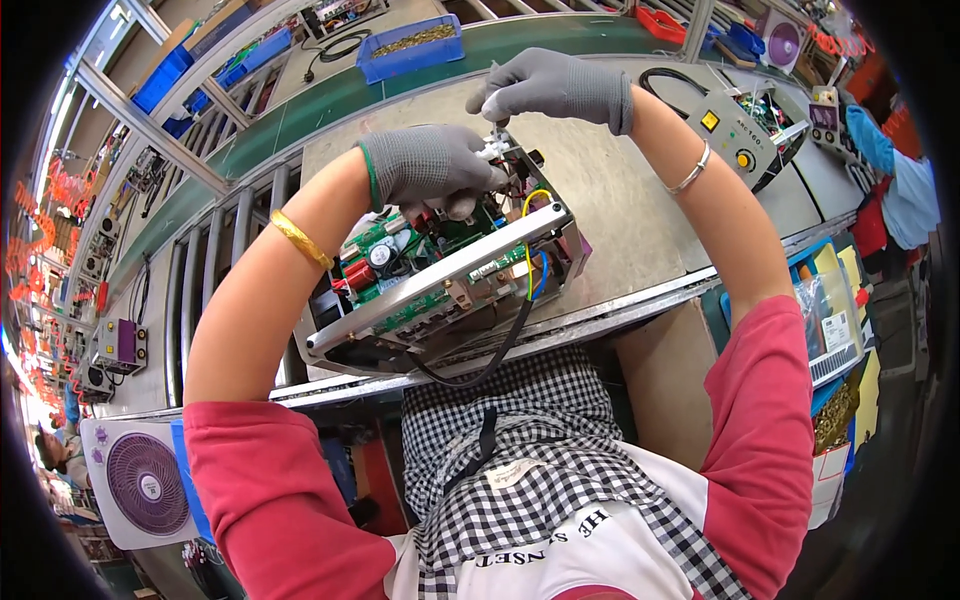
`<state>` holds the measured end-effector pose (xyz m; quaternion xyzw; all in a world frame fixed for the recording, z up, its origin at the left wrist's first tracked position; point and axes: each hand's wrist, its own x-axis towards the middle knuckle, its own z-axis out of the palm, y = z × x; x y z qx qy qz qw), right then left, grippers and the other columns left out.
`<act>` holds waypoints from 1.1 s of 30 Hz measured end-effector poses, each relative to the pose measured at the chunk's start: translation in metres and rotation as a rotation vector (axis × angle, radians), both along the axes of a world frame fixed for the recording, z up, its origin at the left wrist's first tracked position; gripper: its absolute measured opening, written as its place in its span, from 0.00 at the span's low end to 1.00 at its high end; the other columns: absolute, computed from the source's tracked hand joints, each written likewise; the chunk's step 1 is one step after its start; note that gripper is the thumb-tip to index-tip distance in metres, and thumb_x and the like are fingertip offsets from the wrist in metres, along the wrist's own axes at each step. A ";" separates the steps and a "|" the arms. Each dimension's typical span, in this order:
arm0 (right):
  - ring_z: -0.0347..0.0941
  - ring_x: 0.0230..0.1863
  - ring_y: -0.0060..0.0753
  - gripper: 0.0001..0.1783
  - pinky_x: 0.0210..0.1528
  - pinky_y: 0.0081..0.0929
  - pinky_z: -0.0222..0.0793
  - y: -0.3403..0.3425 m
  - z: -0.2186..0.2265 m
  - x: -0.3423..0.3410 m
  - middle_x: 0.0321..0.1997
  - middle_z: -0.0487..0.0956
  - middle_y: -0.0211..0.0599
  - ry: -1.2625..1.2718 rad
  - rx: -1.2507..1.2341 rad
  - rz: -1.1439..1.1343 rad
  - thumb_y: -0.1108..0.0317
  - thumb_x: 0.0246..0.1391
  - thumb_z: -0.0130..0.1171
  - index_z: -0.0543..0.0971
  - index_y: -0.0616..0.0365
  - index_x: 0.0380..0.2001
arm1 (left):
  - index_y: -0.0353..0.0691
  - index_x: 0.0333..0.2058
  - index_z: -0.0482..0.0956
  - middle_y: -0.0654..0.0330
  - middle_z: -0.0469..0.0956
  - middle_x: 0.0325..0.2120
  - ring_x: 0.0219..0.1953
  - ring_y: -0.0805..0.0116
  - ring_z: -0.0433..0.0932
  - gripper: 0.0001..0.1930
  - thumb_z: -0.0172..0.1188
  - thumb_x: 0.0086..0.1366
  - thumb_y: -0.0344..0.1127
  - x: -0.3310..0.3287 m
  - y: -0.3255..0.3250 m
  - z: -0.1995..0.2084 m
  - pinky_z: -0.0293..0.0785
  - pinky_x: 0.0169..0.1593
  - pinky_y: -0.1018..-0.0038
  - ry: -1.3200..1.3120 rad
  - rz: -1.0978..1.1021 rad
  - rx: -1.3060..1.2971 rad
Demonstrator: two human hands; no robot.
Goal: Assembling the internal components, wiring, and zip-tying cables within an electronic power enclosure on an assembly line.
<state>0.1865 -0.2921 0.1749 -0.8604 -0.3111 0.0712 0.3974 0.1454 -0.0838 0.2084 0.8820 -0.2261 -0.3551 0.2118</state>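
An uncovered electrical unit (440, 270) stands before me on the bench, with green circuit boards (410, 250) and a metal bar (440, 275) along its near top edge. My left hand (425, 165), in a grey glove, reaches over the unit's far side with fingers curled by a white connector piece (495, 148). Above that corner, my right hand (560, 88), also gloved, has thumb and forefinger pinched together. Whatever lies between its fingertips is too small to name. A yellow-green wire (528, 240) and a blue wire (543, 275) run down the unit's right end.
A black cable (500, 355) loops over the bench's near edge. Metal rollers (205, 260) lie to the left. A blue bin (410, 50) of small brass-coloured parts sits beyond the bench, and another unit (735, 135) stands at right. A purple-and-white fan (145, 480) is at lower left.
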 end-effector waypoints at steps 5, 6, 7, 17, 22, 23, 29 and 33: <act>0.77 0.43 0.27 0.23 0.49 0.25 0.73 -0.004 0.000 -0.012 0.43 0.82 0.40 -0.039 -0.004 -0.017 0.60 0.56 0.60 0.81 0.69 0.47 | 0.41 0.38 0.70 0.67 0.68 0.11 0.07 0.80 0.58 0.13 0.55 0.68 0.45 0.009 -0.006 0.001 0.54 0.07 0.79 0.131 -0.046 0.061; 0.76 0.43 0.26 0.22 0.48 0.25 0.73 -0.006 0.000 -0.016 0.43 0.82 0.39 -0.044 -0.008 -0.033 0.59 0.57 0.59 0.81 0.67 0.46 | 0.41 0.38 0.70 0.67 0.68 0.11 0.07 0.80 0.58 0.13 0.55 0.68 0.45 0.012 -0.007 0.001 0.54 0.07 0.79 0.132 -0.048 0.058; 0.76 0.43 0.26 0.22 0.48 0.25 0.73 -0.006 -0.001 -0.019 0.43 0.82 0.39 -0.044 -0.011 -0.028 0.59 0.57 0.59 0.81 0.67 0.46 | 0.42 0.37 0.70 0.68 0.67 0.11 0.07 0.81 0.58 0.12 0.55 0.68 0.44 0.015 -0.006 0.002 0.53 0.07 0.79 0.212 -0.025 0.045; 0.77 0.39 0.39 0.07 0.42 0.37 0.73 0.008 0.009 -0.105 0.34 0.81 0.32 -0.759 -0.396 0.134 0.63 0.48 0.65 0.85 0.43 0.33 | 0.48 0.28 0.75 0.76 0.63 0.11 0.10 0.84 0.52 0.10 0.54 0.66 0.43 0.013 -0.007 -0.003 0.48 0.11 0.80 0.257 0.022 0.017; 0.79 0.31 0.40 0.08 0.32 0.35 0.74 0.041 0.019 -0.103 0.28 0.81 0.31 -0.762 -0.928 0.181 0.62 0.49 0.62 0.84 0.39 0.35 | 0.49 0.24 0.73 0.76 0.63 0.11 0.10 0.85 0.52 0.12 0.52 0.67 0.42 0.018 -0.008 -0.003 0.48 0.12 0.80 0.330 0.038 0.011; 0.79 0.29 0.41 0.08 0.30 0.36 0.73 0.044 0.018 -0.100 0.27 0.80 0.32 -0.770 -0.994 0.216 0.62 0.49 0.62 0.84 0.38 0.35 | 0.49 0.22 0.73 0.77 0.63 0.11 0.10 0.85 0.52 0.13 0.52 0.67 0.42 0.017 -0.009 -0.002 0.48 0.12 0.80 0.310 0.042 0.014; 0.79 0.28 0.41 0.06 0.29 0.37 0.74 0.047 0.012 -0.096 0.25 0.80 0.34 -0.820 -1.061 0.217 0.63 0.50 0.61 0.84 0.39 0.32 | 0.47 0.25 0.73 0.75 0.63 0.11 0.10 0.84 0.54 0.11 0.53 0.66 0.41 0.018 -0.001 -0.001 0.49 0.12 0.80 0.279 0.057 0.025; 0.79 0.29 0.42 0.05 0.31 0.38 0.75 0.021 -0.001 -0.096 0.25 0.79 0.37 -0.813 -0.575 0.080 0.67 0.50 0.61 0.85 0.44 0.30 | 0.40 0.38 0.73 0.71 0.67 0.13 0.08 0.83 0.58 0.13 0.54 0.68 0.45 0.000 0.009 -0.004 0.53 0.07 0.82 0.104 0.065 -0.118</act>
